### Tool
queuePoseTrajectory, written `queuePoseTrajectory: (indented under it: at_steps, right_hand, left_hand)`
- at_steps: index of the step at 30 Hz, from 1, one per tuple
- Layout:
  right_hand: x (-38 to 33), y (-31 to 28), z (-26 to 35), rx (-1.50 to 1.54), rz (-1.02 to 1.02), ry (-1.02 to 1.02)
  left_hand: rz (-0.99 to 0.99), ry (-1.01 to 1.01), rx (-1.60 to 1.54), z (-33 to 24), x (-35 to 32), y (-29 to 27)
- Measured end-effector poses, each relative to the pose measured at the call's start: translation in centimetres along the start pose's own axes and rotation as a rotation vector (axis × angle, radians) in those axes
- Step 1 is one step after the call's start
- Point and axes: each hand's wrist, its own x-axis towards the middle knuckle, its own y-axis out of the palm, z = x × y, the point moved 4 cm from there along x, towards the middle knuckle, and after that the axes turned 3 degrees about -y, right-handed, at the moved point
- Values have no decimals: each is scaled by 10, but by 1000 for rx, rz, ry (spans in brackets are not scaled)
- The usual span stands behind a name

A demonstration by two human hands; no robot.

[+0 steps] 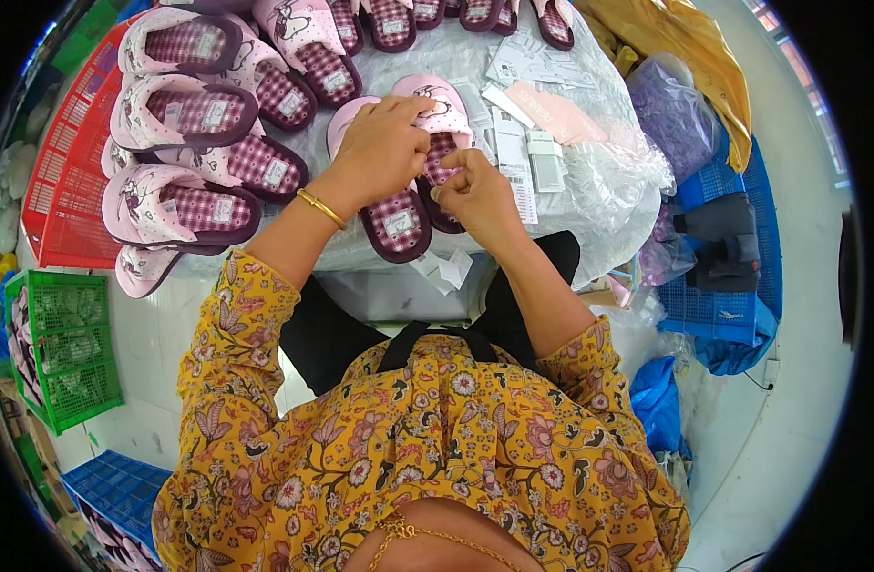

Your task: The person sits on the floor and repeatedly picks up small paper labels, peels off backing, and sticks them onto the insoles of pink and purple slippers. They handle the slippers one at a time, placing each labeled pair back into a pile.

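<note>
On the plastic-covered table (604,195), to the left: a heap of pink slippers with plum plaid insoles (203,112), crowding close to the left forearm; along the far edge, a row of matching slippers (391,23); just to the right, loose white paper slips (527,62), peach-pink cards (556,112) and a small block of pale tags (544,167). Farther out on the left, crates in red (74,172), green (70,334) and blue (117,486); on the right, another blue crate (685,310) with dark items (723,238) on top, a lilac bundle in clear plastic (668,114) and a yellow sheet (694,48). Over the pair at the centre, both hands in the way, hiding parts of it. By count: two slippers at the centre, at least seven in the heap, at least six in the row, exact totals lost in the overlaps. At the table's near side, before the torso: left slipper (397,227) and right slipper (446,112), close side by side, toes pointing away from the body, long axes near to far, leaning leftward at the toes. Left hand (384,143) palm down, fingers half bent over the right slipper's upper; impossible to tell firm hold from light touch. Right hand (477,195) with thumb and forefinger close together at that slipper's opening; impossible to tell whether pinching anything.
</note>
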Motion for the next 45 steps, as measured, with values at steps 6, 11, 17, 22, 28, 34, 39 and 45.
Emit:
queuePoseTrajectory:
  at_steps: [6, 11, 17, 22, 28, 34, 39, 45]
  right_hand:
    - [3, 4, -1, -93, 0, -8]
    - [7, 5, 1, -71, -14, 6]
    - [10, 6, 5, -65, -53, 17]
    - [16, 8, 2, -61, -104, 5]
    - [16, 9, -2, -33, -102, 24]
    - [21, 10, -10, 217, -128, 18]
    - [22, 11, 3, 379, -96, -31]
    - [17, 18, 16, 379, -4, -39]
  left_hand:
    - [40, -3, -92, 5, -1, 0]
    - [70, -1, -118, 8, -1, 1]
    - [98, 5, -105, 7, -1, 4]
    - [121, 40, -52, 4, 3, 5]
    - [109, 89, -52, 5, 7, 10]
    - [61, 99, -183, 8, 10, 3]
    - [-13, 138, -347, 2, 2, -22]
    - [-239, 121, -301, 8, -23, -42]
